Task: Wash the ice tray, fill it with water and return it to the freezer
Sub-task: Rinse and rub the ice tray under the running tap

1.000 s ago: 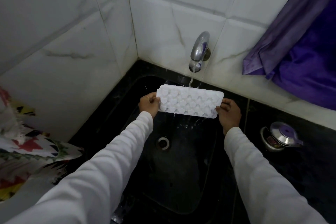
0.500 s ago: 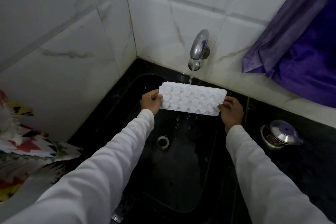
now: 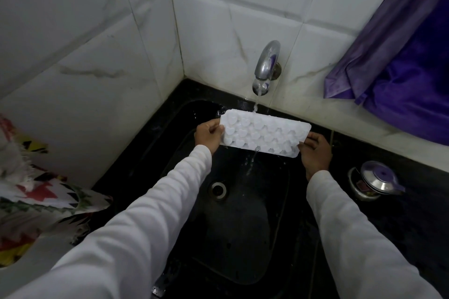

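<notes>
Mid-frame, the left hand and right hand are each pinching an end of the ice tray. Water from the tap is striking its far edge.

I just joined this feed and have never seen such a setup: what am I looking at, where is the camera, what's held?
No machine here: a person works with bare hands. The single camera sits on their head, looking forward and down. The left hand and right hand each grip one end of a white ice tray with heart-shaped cells, under a running tap above a black sink. Water spills off the tray's near edge. On the counter to the right stands a small lidded metal pot.
</notes>
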